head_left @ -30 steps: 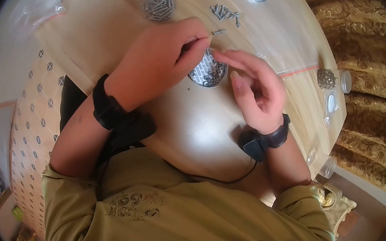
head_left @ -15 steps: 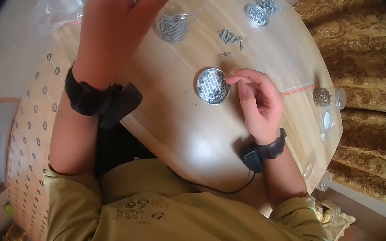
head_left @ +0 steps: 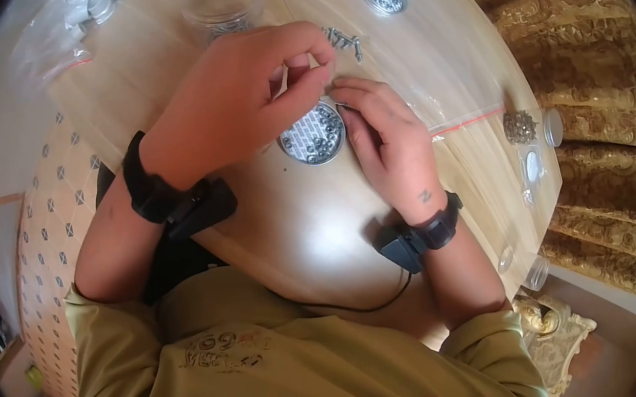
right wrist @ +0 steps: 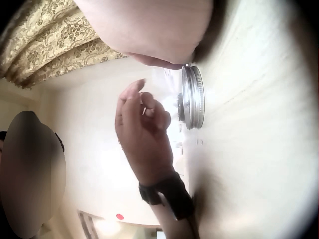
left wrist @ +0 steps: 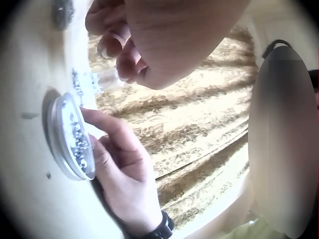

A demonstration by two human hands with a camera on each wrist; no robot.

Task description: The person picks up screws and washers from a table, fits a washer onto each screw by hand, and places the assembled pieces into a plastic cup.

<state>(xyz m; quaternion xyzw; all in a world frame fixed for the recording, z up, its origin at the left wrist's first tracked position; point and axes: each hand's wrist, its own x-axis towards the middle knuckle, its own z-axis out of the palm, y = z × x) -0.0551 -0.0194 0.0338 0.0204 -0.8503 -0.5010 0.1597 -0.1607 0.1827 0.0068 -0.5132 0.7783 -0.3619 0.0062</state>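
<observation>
L hand (head_left: pixel 235 101) is back down from up by the jar, thumb and forefinger bent together over the lid (head_left: pixel 302 131); can't tell if they grip anything. Lid's on the table w/ nuts (head_left: pixel 321 149) in it. R hand (head_left: pixel 398 149) has its fingertips at the rim, poss. pinching sth small, so both hands now work there.

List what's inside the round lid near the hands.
Round lid: small ring-shaped metal pieces, mostly near and right, on a printed liner. Left hand covers part of the far side; liner under the pieces isn't visible.
</observation>
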